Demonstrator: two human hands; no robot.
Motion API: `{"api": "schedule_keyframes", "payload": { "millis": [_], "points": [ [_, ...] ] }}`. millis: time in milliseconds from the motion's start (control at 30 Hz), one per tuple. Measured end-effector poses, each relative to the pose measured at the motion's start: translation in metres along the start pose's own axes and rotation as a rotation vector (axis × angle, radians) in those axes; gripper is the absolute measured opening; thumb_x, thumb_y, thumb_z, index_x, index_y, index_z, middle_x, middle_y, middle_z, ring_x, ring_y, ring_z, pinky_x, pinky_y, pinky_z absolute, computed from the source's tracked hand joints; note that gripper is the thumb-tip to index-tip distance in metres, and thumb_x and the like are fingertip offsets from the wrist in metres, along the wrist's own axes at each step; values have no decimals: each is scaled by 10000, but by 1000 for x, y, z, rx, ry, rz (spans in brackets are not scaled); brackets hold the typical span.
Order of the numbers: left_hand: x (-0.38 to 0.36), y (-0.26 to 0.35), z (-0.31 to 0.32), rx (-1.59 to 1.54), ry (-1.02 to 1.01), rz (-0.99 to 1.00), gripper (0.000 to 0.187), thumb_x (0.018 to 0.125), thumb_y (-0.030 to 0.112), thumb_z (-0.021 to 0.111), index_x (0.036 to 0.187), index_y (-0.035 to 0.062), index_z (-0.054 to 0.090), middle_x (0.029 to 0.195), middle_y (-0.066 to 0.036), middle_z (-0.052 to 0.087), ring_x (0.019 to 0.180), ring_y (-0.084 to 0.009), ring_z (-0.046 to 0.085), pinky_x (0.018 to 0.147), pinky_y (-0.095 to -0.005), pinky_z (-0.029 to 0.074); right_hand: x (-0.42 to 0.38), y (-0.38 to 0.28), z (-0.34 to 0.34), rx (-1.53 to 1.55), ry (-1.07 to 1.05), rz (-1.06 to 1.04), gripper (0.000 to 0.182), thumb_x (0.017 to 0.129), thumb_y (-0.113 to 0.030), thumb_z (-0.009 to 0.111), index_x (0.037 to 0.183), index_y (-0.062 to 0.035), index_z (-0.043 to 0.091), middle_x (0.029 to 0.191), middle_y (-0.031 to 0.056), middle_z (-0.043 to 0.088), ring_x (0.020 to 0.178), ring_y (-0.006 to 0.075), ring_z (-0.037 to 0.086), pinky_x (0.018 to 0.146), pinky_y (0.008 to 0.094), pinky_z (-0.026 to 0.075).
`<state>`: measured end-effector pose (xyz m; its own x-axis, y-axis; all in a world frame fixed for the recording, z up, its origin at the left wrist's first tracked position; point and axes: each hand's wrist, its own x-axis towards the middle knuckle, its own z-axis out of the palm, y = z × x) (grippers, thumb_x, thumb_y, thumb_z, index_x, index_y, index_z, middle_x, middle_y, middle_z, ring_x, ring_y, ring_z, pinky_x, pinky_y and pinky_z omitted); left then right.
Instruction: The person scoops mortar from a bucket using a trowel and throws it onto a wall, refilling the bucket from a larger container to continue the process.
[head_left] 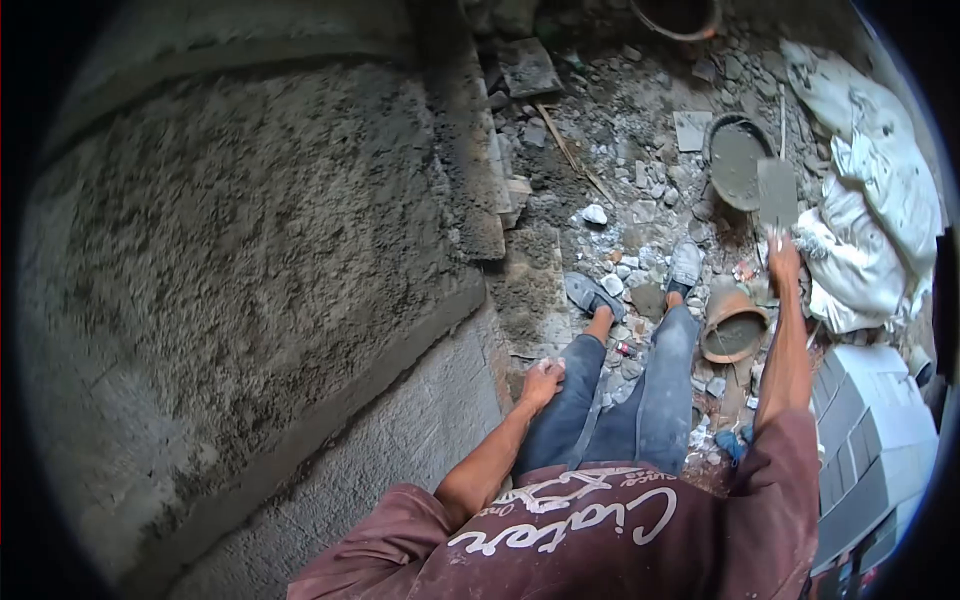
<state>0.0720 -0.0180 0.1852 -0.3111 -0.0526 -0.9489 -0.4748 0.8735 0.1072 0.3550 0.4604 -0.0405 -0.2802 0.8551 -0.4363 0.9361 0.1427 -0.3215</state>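
My right hand (783, 262) reaches forward at the right, its fingers wrapped round the handle of a trowel (777, 193). The flat, rectangular trowel blade is coated in grey and overlaps the right edge of a round bucket of wet mortar (737, 168). Beside my left thigh is my left hand (543, 380), curled closed with pale dust on the fingers; I see nothing in it. Left of me spreads a wall of rough grey mortar (270, 230), with a smoother band (390, 350) along its lower edge.
A smaller clay-coloured pot (735, 335) holding grey mix stands by my right leg. White sacks (875, 190) and stacked grey blocks (870, 430) line the right side. Rubble (640, 190) and a thin stick (572, 150) cover the ground. Another bucket (680, 18) sits at the top.
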Motion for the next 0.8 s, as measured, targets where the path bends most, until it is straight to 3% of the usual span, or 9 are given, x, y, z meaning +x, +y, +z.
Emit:
{"api": "schedule_keyframes", "payload": {
  "millis": [100,133,167,233,300,500,600,633,800],
  "points": [
    [-4,-5,-21,-35,-23,79,292,914,296,533,1059,48,581,1032,-91,615,921,-185,610,748,-312,528,-65,30,37,-119,-282,132,461,881,-412,507,1093,-13,599,1087,225,607,1016,377,577,885,458,438],
    [-1,-9,-29,-46,-15,61,284,915,297,528,1060,58,578,1021,-86,621,906,-183,612,727,-308,524,-74,78,77,-322,-211,-154,468,872,-414,524,1095,-9,601,1114,220,600,1033,381,568,913,449,427],
    [1,-15,-37,-50,-9,45,276,917,298,523,1061,68,575,1010,-80,626,891,-180,614,706,-305,520,-86,28,35,46,-214,174,484,875,-415,515,1109,2,591,1122,221,598,1052,388,557,939,442,413],
    [-7,-9,-43,-80,80,14,290,911,300,527,1081,66,556,1006,-76,635,884,-184,613,705,-308,504,-65,-2,17,155,-315,407,464,874,-386,506,1058,28,605,1049,277,602,1029,406,567,889,453,444],
    [11,-32,-52,-10,147,-90,320,906,304,527,1104,54,536,1025,-75,630,917,-203,604,718,-325,505,-16,-24,-2,-7,-395,310,450,875,-372,479,996,36,627,976,288,617,962,429,589,835,464,471],
    [39,-26,30,-124,222,-346,431,904,345,532,1185,22,487,1138,-137,581,963,-213,583,764,-354,502,142,-20,104,-71,-347,229,444,878,-363,455,964,34,633,964,269,628,943,416,603,835,469,483],
    [42,0,76,403,173,-56,561,906,364,523,1313,-2,400,1282,-197,492,1134,-291,513,944,-380,417,148,-28,135,183,-239,143,474,880,-394,478,969,55,601,968,321,595,959,463,571,814,494,449],
    [39,18,85,347,94,-102,628,912,363,517,1379,-6,317,1326,-238,444,1221,-329,441,1040,-372,313,138,-33,128,198,-250,154,474,880,-394,478,969,55,601,968,321,595,959,463,571,814,494,449],
    [37,30,83,283,118,-108,649,906,358,540,1371,-32,310,1287,-236,477,1178,-304,481,1011,-360,351,144,-17,137,347,-66,127,477,856,-436,532,986,16,612,944,309,606,912,463,578,809,480,469]
  ]
}}
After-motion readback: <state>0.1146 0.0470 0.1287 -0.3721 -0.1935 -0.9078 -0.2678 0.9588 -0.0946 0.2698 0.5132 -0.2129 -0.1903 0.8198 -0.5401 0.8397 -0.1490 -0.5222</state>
